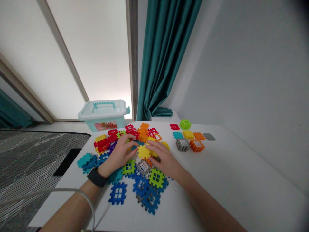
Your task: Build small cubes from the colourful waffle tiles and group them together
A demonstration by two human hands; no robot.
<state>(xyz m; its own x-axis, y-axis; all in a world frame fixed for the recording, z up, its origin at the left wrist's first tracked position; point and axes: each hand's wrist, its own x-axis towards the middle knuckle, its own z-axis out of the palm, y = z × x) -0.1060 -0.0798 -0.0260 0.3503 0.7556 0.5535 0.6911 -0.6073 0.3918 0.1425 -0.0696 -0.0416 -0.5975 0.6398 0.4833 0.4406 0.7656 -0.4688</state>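
White tabletop (pixel 229 180), loose pile of plastic interlocking tiles, both hands at its centre.

White surface carries the multicoloured tile pile (pixel 135 161); a pale mint storage box (pixel 103 114) with a closed lid stands behind it, well apart from the hands, bearing a reddish front label whose writing is too small to read. A separate small group of tiles (pixel 190 137) lies to the right of the pile. The left hand (pixel 119 154), with a dark wristband, and the right hand (pixel 163 159) converge from opposite sides on one yellow tile (pixel 144 151), which lies flat on top of the pile, directly between the fingertips. Both hands rest palm-down with fingers curled; the fingertips touch the tile's edges in a light pinch. The tile is square, with no long axis; both hands are equally near.
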